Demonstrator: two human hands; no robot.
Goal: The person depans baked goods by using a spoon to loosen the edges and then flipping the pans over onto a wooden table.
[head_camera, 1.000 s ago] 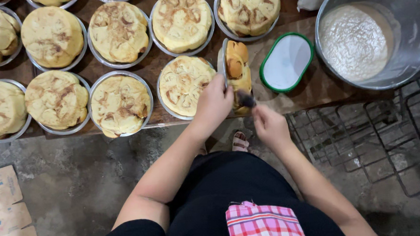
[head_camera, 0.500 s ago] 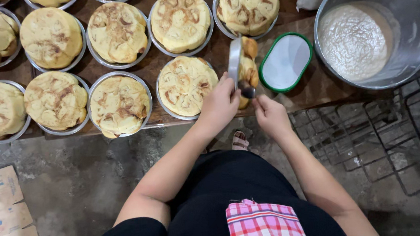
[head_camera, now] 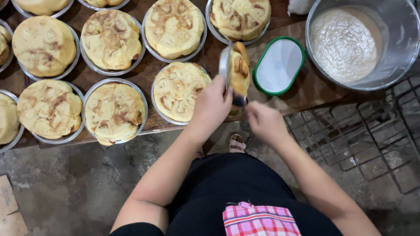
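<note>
My left hand (head_camera: 213, 105) grips a round metal pan (head_camera: 225, 66) that stands on its edge above the table's front. A golden baked bun (head_camera: 238, 70) sits in the pan, facing right. My right hand (head_camera: 264, 122) is just below and right of it, fingers curled, with the fingertips pinching the pan's lower rim. Another bun in a pan (head_camera: 179, 90) lies flat right beside my left hand.
Several round pans of baked buns (head_camera: 115, 111) fill the brown wooden table (head_camera: 310, 85). A green-rimmed oval lid (head_camera: 278, 65) lies right of the tilted pan. A large steel bowl of white batter (head_camera: 360, 33) stands at the right. Wire racks (head_camera: 366, 137) and cardboard (head_camera: 5, 218) lie on the floor.
The pan has tipped from a slant to fully on edge. Both hands have stayed at its lower rim.
</note>
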